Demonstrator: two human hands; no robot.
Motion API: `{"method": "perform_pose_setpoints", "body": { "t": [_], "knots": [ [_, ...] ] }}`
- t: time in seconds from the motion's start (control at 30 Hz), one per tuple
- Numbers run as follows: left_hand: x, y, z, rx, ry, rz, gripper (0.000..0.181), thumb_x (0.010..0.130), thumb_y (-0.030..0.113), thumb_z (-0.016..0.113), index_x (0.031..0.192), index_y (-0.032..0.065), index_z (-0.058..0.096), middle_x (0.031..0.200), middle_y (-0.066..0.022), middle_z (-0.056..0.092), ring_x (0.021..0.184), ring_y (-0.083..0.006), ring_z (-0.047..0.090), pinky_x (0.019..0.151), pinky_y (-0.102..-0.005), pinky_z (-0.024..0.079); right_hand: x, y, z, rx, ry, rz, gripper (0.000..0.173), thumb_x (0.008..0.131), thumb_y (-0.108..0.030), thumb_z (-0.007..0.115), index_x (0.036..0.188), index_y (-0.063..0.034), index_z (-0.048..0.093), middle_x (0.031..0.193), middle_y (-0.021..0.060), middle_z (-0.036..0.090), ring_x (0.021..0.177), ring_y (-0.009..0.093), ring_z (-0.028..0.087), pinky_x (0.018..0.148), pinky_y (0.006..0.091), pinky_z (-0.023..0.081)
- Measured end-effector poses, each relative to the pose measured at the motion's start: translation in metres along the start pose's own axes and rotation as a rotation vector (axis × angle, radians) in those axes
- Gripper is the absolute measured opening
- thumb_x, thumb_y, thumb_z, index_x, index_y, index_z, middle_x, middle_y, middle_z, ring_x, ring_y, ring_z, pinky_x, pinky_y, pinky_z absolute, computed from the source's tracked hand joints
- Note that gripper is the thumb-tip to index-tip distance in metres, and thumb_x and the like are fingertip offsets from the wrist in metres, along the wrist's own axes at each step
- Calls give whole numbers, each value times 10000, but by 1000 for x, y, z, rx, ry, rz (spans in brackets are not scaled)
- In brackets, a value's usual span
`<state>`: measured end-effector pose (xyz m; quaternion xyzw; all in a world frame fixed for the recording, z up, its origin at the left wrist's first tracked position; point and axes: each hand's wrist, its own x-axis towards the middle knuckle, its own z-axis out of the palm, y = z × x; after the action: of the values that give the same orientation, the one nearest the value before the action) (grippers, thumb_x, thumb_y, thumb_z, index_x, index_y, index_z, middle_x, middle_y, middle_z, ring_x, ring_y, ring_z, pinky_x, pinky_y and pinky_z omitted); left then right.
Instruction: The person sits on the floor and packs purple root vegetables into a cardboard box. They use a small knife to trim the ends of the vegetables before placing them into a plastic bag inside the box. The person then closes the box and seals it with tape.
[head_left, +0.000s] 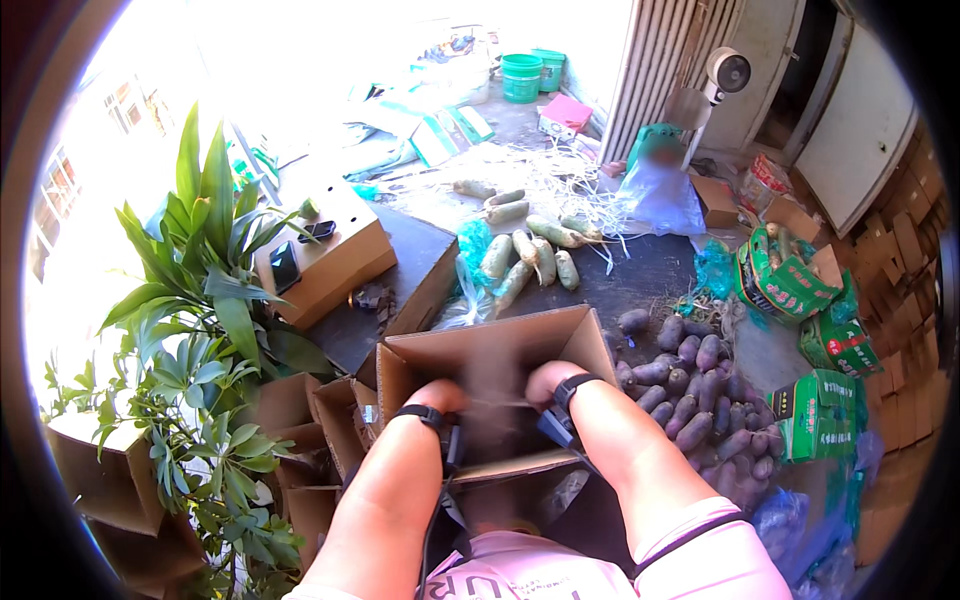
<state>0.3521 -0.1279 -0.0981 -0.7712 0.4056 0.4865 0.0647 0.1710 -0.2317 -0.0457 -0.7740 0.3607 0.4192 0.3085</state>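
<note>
An open cardboard box (487, 330) stands right before me, its far flap side upright. Both forearms reach down into it. My left hand (442, 394) is inside the left part of the box, its fingers hidden or blurred. My right hand (546, 381) is inside near the right wall, fingers also out of sight. Each wrist bears a dark strap with a small device. Between the hands the box interior is dark and blurred, so what they touch cannot be told. A heap of purple radishes (694, 427) lies just right of the box.
Beyond the box lie green radishes (495, 259). A carton with two phones (337, 270) rests on a dark surface at left, beside leafy plants (195, 217). Open boxes (105, 480) stand lower left. Green printed cartons (821, 420), a fan (727, 71) and flattened cardboard (904, 390) are at right.
</note>
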Motion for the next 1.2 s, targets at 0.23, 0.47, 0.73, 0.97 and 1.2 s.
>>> {"method": "perform_pose_setpoints", "body": {
  "t": [0.23, 0.47, 0.73, 0.97, 1.2],
  "knots": [
    [25, -1, 6, -1259, -168, -40, 124, 808, 209, 584, 728, 124, 543, 639, -76, 610, 519, -240, 569, 497, -361, 466, -9, -7, 6, -316, 65, -110, 264, 724, -132, 624, 952, -68, 742, 970, 146, 705, 910, 294, 678, 784, 402, 531],
    [19, 22, -7, -1350, -154, -127, 222, 958, 308, 497, 1007, 117, 599, 947, -45, 629, 780, -226, 562, 760, -429, 448, 6, 5, -4, 861, 119, -274, 239, 806, -294, 626, 812, -60, 673, 821, 65, 670, 718, 189, 592, 658, 329, 465],
    [5, 31, -3, -1237, -204, -35, 247, 961, 354, 497, 908, 146, 619, 844, 2, 634, 695, -154, 515, 710, -350, 373, 21, 4, 15, 1273, -152, -277, 221, 866, -87, 518, 1072, -42, 583, 935, 106, 630, 893, 263, 634, 797, 403, 487],
    [-6, 41, 2, -1269, -293, 223, 141, 932, 132, 514, 990, 120, 641, 842, -1, 664, 649, -128, 511, 638, -290, 348, 17, -2, 24, 999, -193, -233, 296, 878, -126, 608, 1161, -49, 567, 1080, 135, 661, 972, 284, 646, 818, 408, 500],
    [-26, 39, 3, -595, -145, 353, 227, 870, 210, 591, 1038, 107, 703, 898, -44, 667, 775, -151, 556, 680, -302, 435, 6, 8, 9, 904, -130, -250, 252, 877, -204, 649, 1095, -78, 627, 1036, 84, 682, 939, 239, 656, 799, 376, 510]
  ]
}}
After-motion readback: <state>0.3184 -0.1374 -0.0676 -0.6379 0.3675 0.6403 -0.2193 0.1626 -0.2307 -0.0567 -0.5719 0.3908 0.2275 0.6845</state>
